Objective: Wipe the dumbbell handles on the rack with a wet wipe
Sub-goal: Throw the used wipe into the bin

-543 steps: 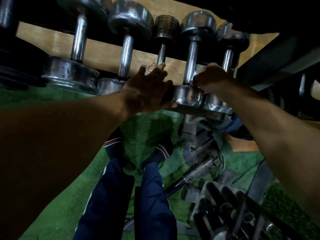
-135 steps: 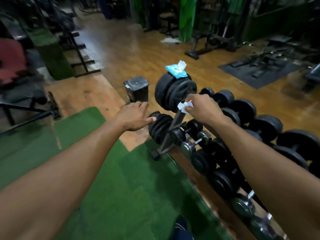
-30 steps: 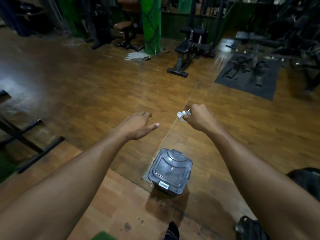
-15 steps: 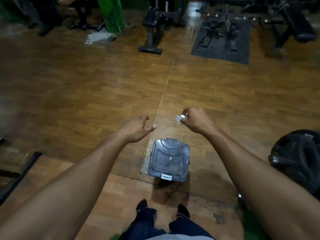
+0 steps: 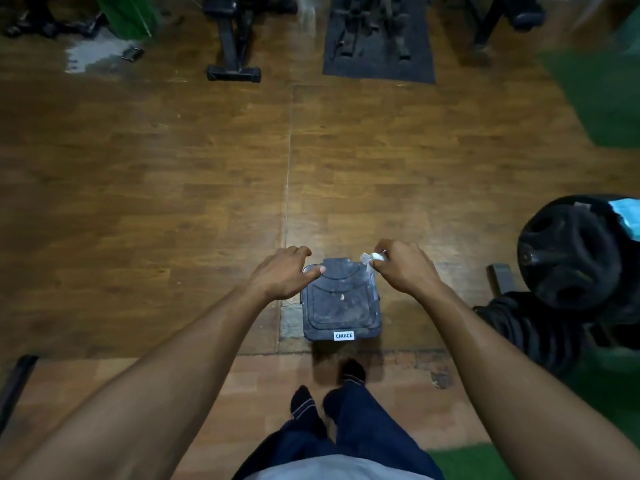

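binning the used wipe

standing over a small dark bin (image 5: 341,303) on the wood floor (image 5: 173,188), the person holds both arms out above it. the right hand (image 5: 403,268) is closed in a pinch on a crumpled white wet wipe (image 5: 370,259), which hangs over the bin's far right corner. the left hand (image 5: 282,273) is loosely spread and holds nothing, its thumb over the lid's far left corner; whether it touches the lid is hard to tell.

the wiping looks finished, and the step in hand appears to be disposal. the lid sits shut, so the next move likely calls for getting it open, then letting the wipe drop inside.

the bin is squarish with rounded corners, its lid moulded in stepped panels, dusty and scuffed, with a small white label on the near edge. the floor is glossy brown plank. to the right stand stacked black weight plates (image 5: 568,254), matte and rubbery, with a light blue packet (image 5: 628,216) resting on top. no dumbbell handles are in view.
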{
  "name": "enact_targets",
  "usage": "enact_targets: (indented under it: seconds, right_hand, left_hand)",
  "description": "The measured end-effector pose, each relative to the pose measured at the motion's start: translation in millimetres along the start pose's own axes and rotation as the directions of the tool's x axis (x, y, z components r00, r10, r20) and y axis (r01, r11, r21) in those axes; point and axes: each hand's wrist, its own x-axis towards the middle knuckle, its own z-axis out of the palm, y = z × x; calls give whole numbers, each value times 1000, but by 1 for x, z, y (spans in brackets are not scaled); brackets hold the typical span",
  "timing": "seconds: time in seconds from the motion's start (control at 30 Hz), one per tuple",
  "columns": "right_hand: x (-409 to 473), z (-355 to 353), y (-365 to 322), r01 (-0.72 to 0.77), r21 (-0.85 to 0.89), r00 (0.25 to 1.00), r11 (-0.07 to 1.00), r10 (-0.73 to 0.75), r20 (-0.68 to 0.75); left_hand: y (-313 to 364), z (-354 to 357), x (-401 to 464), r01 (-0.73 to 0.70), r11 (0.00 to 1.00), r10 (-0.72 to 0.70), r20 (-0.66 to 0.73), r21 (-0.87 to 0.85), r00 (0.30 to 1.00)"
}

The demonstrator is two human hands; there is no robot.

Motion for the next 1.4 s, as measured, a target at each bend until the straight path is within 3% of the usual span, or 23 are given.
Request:
enact_targets:
  seconds: [0.53, 0.67, 0.83, 1.0, 1.2, 1.4]
  right_hand:
    - [16, 18, -22, -30, 30, 999, 999, 29, 39]
    - [21, 46, -8, -40, 37, 995, 998, 37, 96]
    - [20, 94, 24, -123, 112, 978, 986, 101, 180]
    - [33, 160, 64, -170, 204, 981, 964, 144, 133]
    - [40, 255, 127, -219, 200, 975, 955, 204, 93]
    - [37, 318, 166, -223, 244, 975, 944, 216, 57]
  left_hand:
    - [-13, 15, -2, -47, 996, 46, -5, -74, 999]
    - [-15, 42, 7, 0, 981, 17, 88, -195, 996]
    - [-24, 93, 16, 171, 916, -101, 206, -363, 973]
    - [-50, 182, 49, 452, 688, -262, 387, -567, 884]
    - [-84, 301, 103, 612, 412, -317, 523, -675, 791]
    - [-104, 384, 152, 764, 22, -461, 671, -645, 580]
